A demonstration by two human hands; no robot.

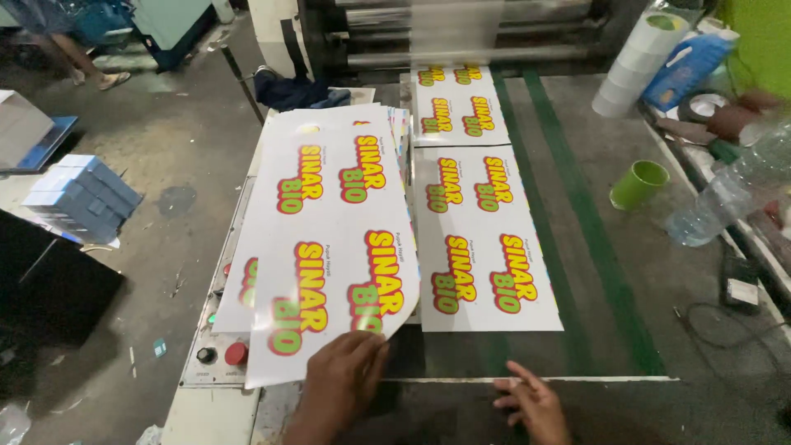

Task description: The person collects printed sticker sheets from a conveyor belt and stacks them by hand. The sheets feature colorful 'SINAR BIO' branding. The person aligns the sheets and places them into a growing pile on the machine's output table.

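Left hand lay flat, fingers spread, on the near edge of a glossy printed sheet atop the stack. Right hand rested open on the dark table, holding nothing. Green cup stood right; grey concrete floor lay left.

The left hand presses the near edge of a stack of glossy printed sheets left of the flat printed sheet, while the right hand rests open just below that sheet.

Left hand, right hand: bare, no gloves, no sleeves.
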